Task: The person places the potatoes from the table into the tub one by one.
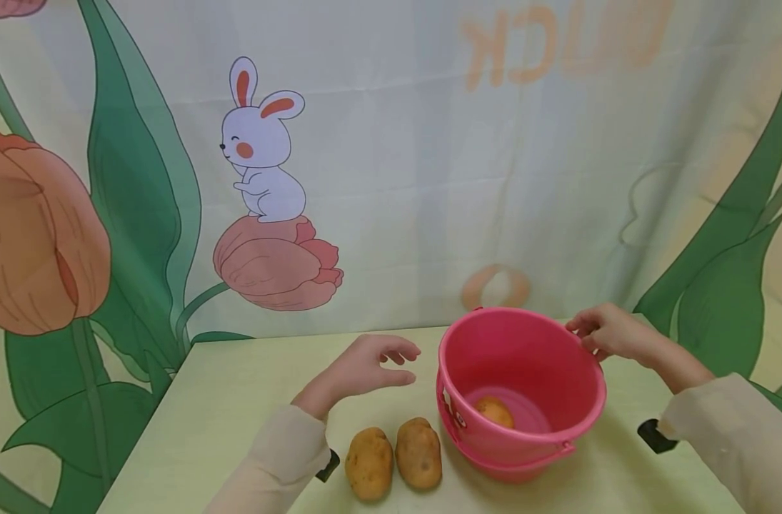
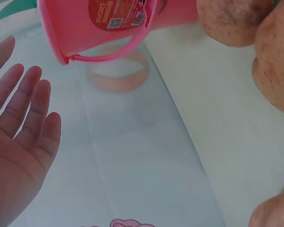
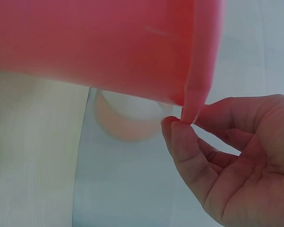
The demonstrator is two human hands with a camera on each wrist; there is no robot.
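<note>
— Where's the pink bucket (image 1: 522,389)?
— On the table (image 1: 236,400), tilted toward the camera, one potato (image 1: 494,411) inside. The right hand (image 1: 612,334) pinches its far rim.
— And the left hand (image 1: 365,368)?
— Relaxed, holding nothing, hovering beside the bucket; two potatoes (image 1: 393,460) lie just before it.

A pink bucket (image 1: 522,389) stands on the pale table (image 1: 223,400) with 1 potato (image 1: 494,412) inside it. The right hand (image 1: 612,333) pinches the bucket's rim at 2 o'clock. The left hand (image 1: 371,368) hovers empty, fingers loosely spread, at the bucket's 9 o'clock. 2 potatoes (image 1: 393,459) lie side by side at its 8 o'clock.
</note>
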